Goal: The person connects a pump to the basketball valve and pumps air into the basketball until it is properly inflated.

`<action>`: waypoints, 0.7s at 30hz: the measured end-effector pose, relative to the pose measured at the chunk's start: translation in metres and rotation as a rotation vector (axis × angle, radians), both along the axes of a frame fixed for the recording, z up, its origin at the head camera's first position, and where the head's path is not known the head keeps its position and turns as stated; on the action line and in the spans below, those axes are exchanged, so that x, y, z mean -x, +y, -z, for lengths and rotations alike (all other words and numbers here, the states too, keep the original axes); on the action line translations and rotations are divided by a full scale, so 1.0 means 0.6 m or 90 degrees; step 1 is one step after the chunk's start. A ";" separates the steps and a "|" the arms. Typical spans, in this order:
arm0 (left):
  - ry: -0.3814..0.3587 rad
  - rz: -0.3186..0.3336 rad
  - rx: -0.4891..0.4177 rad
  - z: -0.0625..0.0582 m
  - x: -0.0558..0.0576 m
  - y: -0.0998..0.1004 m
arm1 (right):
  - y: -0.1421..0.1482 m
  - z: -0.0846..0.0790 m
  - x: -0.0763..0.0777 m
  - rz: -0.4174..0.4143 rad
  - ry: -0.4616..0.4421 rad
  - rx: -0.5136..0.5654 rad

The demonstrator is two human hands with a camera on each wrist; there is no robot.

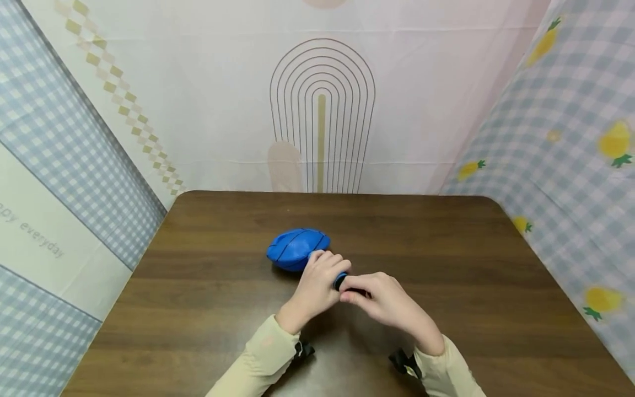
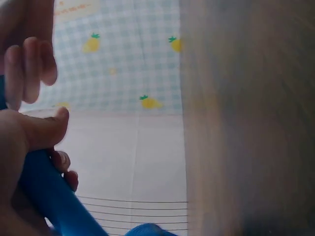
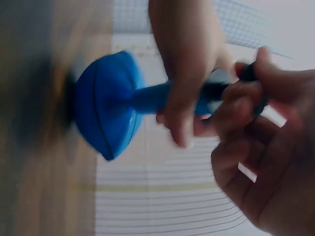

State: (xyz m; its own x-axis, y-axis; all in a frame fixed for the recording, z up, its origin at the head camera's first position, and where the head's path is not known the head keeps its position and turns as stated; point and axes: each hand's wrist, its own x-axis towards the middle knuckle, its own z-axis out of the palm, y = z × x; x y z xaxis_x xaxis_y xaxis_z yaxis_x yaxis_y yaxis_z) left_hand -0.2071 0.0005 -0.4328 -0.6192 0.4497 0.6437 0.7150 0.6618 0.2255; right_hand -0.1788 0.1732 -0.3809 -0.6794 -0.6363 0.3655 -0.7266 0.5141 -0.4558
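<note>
A blue rugby-style ball (image 1: 296, 249) with dark seam lines lies near the middle of the table. A blue hand pump (image 3: 151, 98) meets the ball's side in the right wrist view. My left hand (image 1: 318, 282) grips the pump's barrel close to the ball; in the left wrist view the blue barrel (image 2: 59, 196) runs through that hand. With curled fingers my right hand (image 1: 389, 300) holds the pump's black handle end (image 3: 250, 73), right beside the left hand. Fingers hide much of the pump, and the right wrist view is blurred.
The brown wooden table (image 1: 198, 309) has rounded far corners. Behind it hangs a pale cloth (image 1: 223, 110) with an arch pattern. Checked cloths flank both sides, the right one (image 1: 560, 165) printed with pineapples. Black straps with small cameras sit at both sleeves.
</note>
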 end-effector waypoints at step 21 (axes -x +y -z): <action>0.046 0.001 -0.038 0.006 0.015 -0.008 | -0.006 -0.014 -0.011 -0.010 -0.011 0.035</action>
